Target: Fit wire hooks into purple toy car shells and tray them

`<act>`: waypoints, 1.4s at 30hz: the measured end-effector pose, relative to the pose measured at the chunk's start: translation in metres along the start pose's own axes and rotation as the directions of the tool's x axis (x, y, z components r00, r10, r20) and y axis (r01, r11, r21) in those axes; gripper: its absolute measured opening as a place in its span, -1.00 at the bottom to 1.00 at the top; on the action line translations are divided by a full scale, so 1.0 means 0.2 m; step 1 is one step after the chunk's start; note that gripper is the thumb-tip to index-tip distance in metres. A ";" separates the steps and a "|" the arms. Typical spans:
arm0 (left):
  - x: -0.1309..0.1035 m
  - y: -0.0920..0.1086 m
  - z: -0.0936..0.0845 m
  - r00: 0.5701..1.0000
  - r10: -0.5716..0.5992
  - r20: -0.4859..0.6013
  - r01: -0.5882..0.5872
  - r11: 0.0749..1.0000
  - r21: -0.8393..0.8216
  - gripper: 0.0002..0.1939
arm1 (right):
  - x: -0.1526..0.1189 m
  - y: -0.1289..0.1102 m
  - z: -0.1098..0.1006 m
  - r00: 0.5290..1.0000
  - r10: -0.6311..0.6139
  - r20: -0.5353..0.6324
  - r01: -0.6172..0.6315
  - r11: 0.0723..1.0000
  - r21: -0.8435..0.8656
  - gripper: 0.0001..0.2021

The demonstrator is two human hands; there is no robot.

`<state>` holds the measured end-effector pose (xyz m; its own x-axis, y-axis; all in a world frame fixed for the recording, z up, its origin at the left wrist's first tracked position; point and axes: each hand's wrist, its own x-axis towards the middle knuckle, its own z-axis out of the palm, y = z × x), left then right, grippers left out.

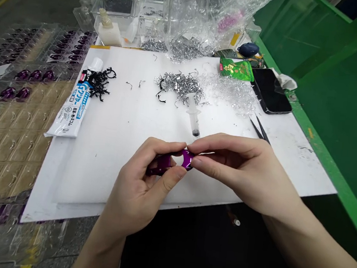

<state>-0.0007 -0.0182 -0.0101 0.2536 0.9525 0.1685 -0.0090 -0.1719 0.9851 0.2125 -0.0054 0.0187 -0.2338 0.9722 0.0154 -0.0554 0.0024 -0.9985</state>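
A glossy purple plastic part point(187, 159) with a rounded opening is held over the white board. My left hand point(145, 182) is closed round its left end, thumb below and fingers above. The thumb and fingertips of my right hand point(242, 167) pinch its right end; any smaller piece between those fingertips is hidden. Just beyond the hands lies a clear syringe point(194, 118) with a dark tip, its far end against a heap of silvery and black strips point(180, 86). Black tweezers point(260, 129) rest beyond my right hand.
A glue tube point(71, 111) and black strips point(98, 82) lie at the board's left. Clear trays point(15, 119) with purple parts stand further left. A phone point(272, 91), green packet point(236, 69), crumpled clear plastic point(208, 12) and white bottle point(109, 31) stand around the back and right.
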 end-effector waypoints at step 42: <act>-0.01 0.05 -0.04 0.970 -0.167 0.174 0.216 0.924 -0.315 -0.61 | -0.10 -0.03 -0.01 0.971 -0.237 0.036 0.239 0.949 -0.206 -0.50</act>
<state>-0.0084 -0.0194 -0.0012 0.4160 0.9093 -0.0071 -0.2579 0.1254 0.9580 0.2199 -0.0236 0.0236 -0.2486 0.9349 0.2532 0.0915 0.2829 -0.9548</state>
